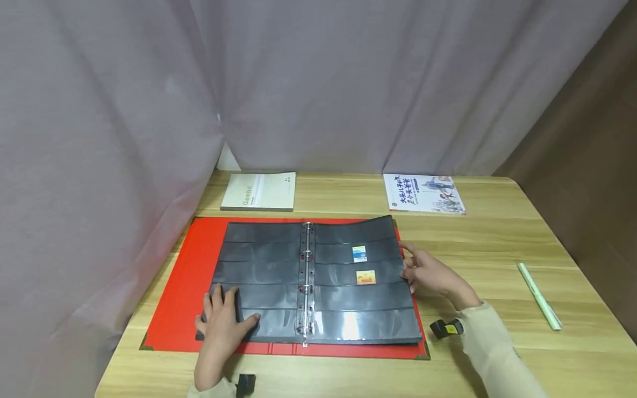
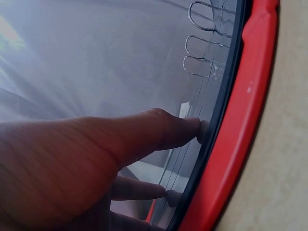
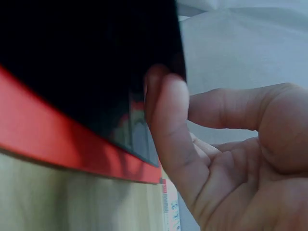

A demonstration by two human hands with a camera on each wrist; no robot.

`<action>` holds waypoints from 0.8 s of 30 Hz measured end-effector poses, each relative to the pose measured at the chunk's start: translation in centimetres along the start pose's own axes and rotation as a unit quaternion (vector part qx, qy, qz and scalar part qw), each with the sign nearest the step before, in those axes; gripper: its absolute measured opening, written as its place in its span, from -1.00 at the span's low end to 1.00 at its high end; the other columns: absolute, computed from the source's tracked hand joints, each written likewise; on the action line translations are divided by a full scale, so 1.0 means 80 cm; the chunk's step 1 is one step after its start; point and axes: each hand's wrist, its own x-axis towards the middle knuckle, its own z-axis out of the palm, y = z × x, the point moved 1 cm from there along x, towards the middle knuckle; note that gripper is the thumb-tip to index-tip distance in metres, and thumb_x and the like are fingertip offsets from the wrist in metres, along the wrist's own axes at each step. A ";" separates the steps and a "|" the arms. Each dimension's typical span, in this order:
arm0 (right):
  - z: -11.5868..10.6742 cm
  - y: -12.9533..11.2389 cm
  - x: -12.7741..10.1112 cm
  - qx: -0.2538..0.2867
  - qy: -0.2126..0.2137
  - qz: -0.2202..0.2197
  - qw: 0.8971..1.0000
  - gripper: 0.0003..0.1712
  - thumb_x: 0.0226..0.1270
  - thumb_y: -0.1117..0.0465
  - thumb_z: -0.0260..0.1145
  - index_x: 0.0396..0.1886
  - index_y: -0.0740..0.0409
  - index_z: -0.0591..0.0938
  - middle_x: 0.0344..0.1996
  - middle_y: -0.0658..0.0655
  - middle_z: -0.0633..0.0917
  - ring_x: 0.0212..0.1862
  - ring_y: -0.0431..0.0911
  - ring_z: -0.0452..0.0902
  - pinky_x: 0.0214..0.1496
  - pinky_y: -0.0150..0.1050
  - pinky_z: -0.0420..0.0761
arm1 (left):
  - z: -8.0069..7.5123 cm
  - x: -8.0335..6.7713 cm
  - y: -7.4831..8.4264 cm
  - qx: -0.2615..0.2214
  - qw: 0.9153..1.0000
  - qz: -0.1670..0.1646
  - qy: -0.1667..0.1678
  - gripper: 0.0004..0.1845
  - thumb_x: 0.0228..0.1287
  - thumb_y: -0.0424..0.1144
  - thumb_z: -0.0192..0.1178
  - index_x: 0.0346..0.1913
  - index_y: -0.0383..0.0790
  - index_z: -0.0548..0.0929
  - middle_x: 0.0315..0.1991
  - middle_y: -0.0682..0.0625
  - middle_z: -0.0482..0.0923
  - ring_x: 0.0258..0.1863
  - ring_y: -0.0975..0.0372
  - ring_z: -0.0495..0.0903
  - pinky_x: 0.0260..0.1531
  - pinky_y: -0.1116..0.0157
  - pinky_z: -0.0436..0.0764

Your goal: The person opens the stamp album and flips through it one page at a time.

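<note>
A red ring-binder stamp album (image 1: 171,287) lies spread out on the wooden table, its black pocket pages held by metal rings (image 1: 306,271). Two small stamps sit in the right page (image 1: 343,298): a blue one (image 1: 359,254) and, just below it, a yellow-orange one (image 1: 365,277). My left hand (image 1: 220,320) rests with spread fingers on the lower left page (image 1: 264,271); its thumb (image 2: 159,130) touches the glossy page in the left wrist view. At the outer edge, my right hand (image 1: 432,275) pinches the right page between thumb and finger (image 3: 168,110), with that page's far corner raised.
Behind the album lie a pale notebook (image 1: 269,190) at left and an illustrated booklet (image 1: 423,193) at right. A light green pen (image 1: 539,298) is on the right side of the table. Grey curtain (image 1: 308,83) hangs along the back.
</note>
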 end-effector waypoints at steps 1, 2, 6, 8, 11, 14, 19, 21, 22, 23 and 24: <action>-0.001 -0.002 -0.001 0.005 -0.001 -0.001 1.000 -0.01 0.26 0.58 0.06 0.58 0.41 -0.22 -0.47 0.11 0.43 -0.49 -0.09 0.49 -0.49 -0.14 0.67 | 0.000 0.000 0.000 0.000 1.000 -0.001 -0.001 -0.11 0.10 -0.11 0.49 0.40 -0.45 0.32 0.49 -0.54 -0.08 0.46 -0.42 -0.22 0.14 -0.53 -0.12; -0.002 -0.003 -0.002 0.010 -0.002 0.000 1.000 -0.01 0.26 0.58 0.06 0.59 0.39 -0.22 -0.46 0.11 0.43 -0.48 -0.09 0.49 -0.48 -0.13 0.67 | 0.000 0.001 0.000 0.000 1.000 -0.001 -0.001 -0.12 0.10 -0.12 0.49 0.40 -0.45 0.32 0.48 -0.54 -0.08 0.46 -0.43 -0.22 0.14 -0.53 -0.11; -0.007 -0.010 -0.005 0.029 0.001 -0.005 1.000 -0.02 0.25 0.59 0.05 0.60 0.34 -0.18 -0.44 0.11 0.44 -0.44 -0.12 0.48 -0.46 -0.13 0.67 | 0.000 0.001 0.003 -0.001 1.000 0.000 0.003 -0.11 0.09 -0.12 0.50 0.40 -0.46 0.32 0.49 -0.54 -0.08 0.46 -0.43 -0.21 0.14 -0.53 -0.12; -0.008 -0.012 -0.006 0.038 0.002 -0.005 0.999 -0.04 0.29 0.58 0.05 0.61 0.33 -0.16 -0.43 0.11 0.46 -0.44 -0.14 0.49 -0.45 -0.14 0.68 | 0.001 0.001 0.003 0.000 1.000 0.001 0.006 -0.11 0.08 -0.13 0.51 0.39 -0.46 0.33 0.48 -0.55 -0.07 0.45 -0.43 -0.20 0.13 -0.53 -0.12; -0.009 -0.015 -0.008 0.045 0.002 -0.014 0.999 -0.07 0.35 0.57 0.07 0.60 0.35 -0.16 -0.39 0.13 0.50 -0.45 -0.15 0.53 -0.44 -0.15 0.68 | 0.001 0.000 0.003 0.001 1.000 0.001 0.004 -0.11 0.09 -0.11 0.50 0.40 -0.45 0.33 0.49 -0.54 -0.08 0.46 -0.43 -0.21 0.14 -0.53 -0.13; -0.008 -0.022 -0.011 0.052 0.009 -0.022 0.998 -0.08 0.37 0.57 0.09 0.60 0.35 -0.14 -0.33 0.18 0.54 -0.44 -0.15 0.57 -0.44 -0.18 0.69 | 0.001 0.000 0.003 0.001 1.000 0.000 0.003 -0.10 0.09 -0.11 0.50 0.40 -0.45 0.33 0.49 -0.53 -0.08 0.46 -0.43 -0.21 0.14 -0.53 -0.13; -0.007 -0.037 -0.013 0.038 0.029 -0.028 0.998 -0.07 0.35 0.57 0.12 0.62 0.31 -0.09 -0.27 0.24 0.50 -0.42 -0.17 0.55 -0.40 -0.19 0.69 | 0.000 -0.001 0.005 0.001 1.000 0.001 0.004 -0.10 0.08 -0.11 0.51 0.40 -0.45 0.33 0.49 -0.54 -0.08 0.45 -0.43 -0.20 0.13 -0.54 -0.11; -0.006 -0.042 -0.013 0.033 0.034 -0.027 0.999 -0.07 0.35 0.57 0.12 0.62 0.31 -0.07 -0.26 0.24 0.49 -0.41 -0.18 0.55 -0.39 -0.20 0.69 | 0.000 -0.001 0.005 0.000 1.000 0.004 0.006 -0.11 0.08 -0.11 0.51 0.39 -0.45 0.34 0.48 -0.54 -0.07 0.45 -0.43 -0.19 0.13 -0.54 -0.11; -0.006 -0.044 -0.013 0.034 0.034 -0.029 0.998 -0.08 0.35 0.57 0.12 0.62 0.31 -0.07 -0.27 0.23 0.49 -0.42 -0.18 0.55 -0.39 -0.20 0.69 | 0.000 -0.002 0.005 0.000 1.000 0.004 0.007 -0.11 0.08 -0.11 0.51 0.39 -0.46 0.34 0.48 -0.55 -0.06 0.45 -0.43 -0.19 0.13 -0.54 -0.11; -0.006 -0.047 -0.013 0.035 0.035 -0.031 0.998 -0.07 0.35 0.57 0.13 0.62 0.32 -0.07 -0.27 0.23 0.48 -0.41 -0.19 0.54 -0.39 -0.20 0.69 | 0.000 -0.002 0.005 0.001 1.000 0.005 0.007 -0.11 0.08 -0.11 0.51 0.39 -0.46 0.34 0.48 -0.55 -0.06 0.45 -0.43 -0.19 0.13 -0.54 -0.11; -0.006 -0.049 -0.013 0.034 0.034 -0.032 0.998 -0.08 0.35 0.58 0.12 0.61 0.32 -0.07 -0.27 0.22 0.49 -0.42 -0.19 0.54 -0.39 -0.20 0.69 | 0.000 -0.002 0.005 0.001 1.000 0.005 0.007 -0.11 0.08 -0.11 0.51 0.39 -0.46 0.34 0.48 -0.55 -0.06 0.45 -0.43 -0.19 0.13 -0.54 -0.11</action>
